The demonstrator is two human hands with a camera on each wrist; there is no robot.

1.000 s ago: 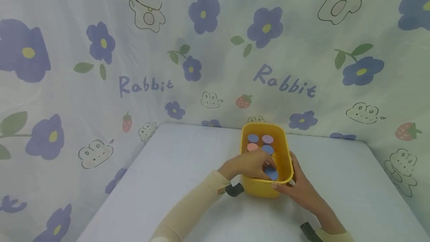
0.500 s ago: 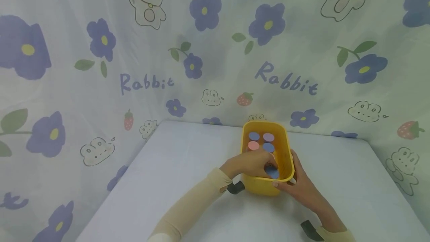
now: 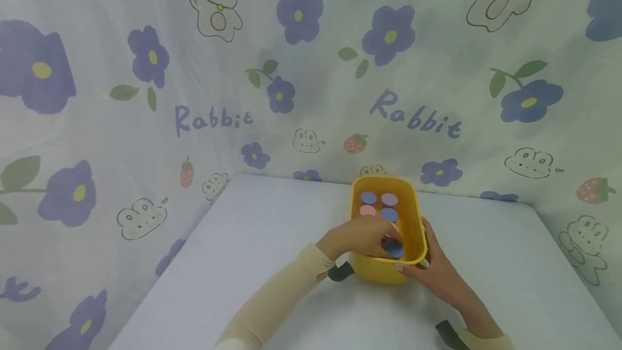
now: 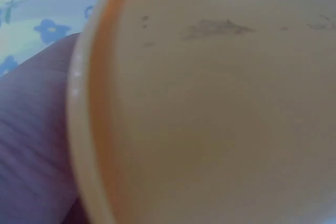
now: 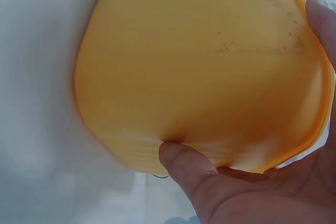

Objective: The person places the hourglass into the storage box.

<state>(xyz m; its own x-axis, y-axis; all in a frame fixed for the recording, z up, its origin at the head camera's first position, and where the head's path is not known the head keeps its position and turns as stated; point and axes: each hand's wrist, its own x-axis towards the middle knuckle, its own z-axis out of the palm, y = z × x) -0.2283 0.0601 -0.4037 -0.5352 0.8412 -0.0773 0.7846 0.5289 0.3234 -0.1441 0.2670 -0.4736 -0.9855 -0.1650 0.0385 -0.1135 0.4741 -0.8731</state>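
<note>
A yellow plastic bin (image 3: 381, 271) stands on the table with several round-topped pieces inside. My left hand (image 3: 364, 235) reaches over its near left side, fingers curled down around a blue round-topped piece (image 3: 394, 248) at the near end. Beyond the hand are a pink piece (image 3: 367, 210), a second blue piece (image 3: 389, 214), a third blue piece (image 3: 368, 197) and a purple piece (image 3: 390, 199). My right hand (image 3: 437, 274) grips the bin's near right corner, thumb at the front rim. In the right wrist view, a fingertip (image 5: 178, 156) presses the scuffed bin wall (image 5: 199, 66).
A white-covered table (image 3: 272, 220) extends on both sides of the bin. Close behind it hangs a curtain (image 3: 330, 91) printed with flowers and rabbits. Dark straps (image 3: 341, 271) show at both wrists.
The blue piece under my left fingers has shifted slightly and sits less tilted. A sliver of pink shows beside those fingers. My right hand keeps its grip on the bin; the head view shifts slightly.
</note>
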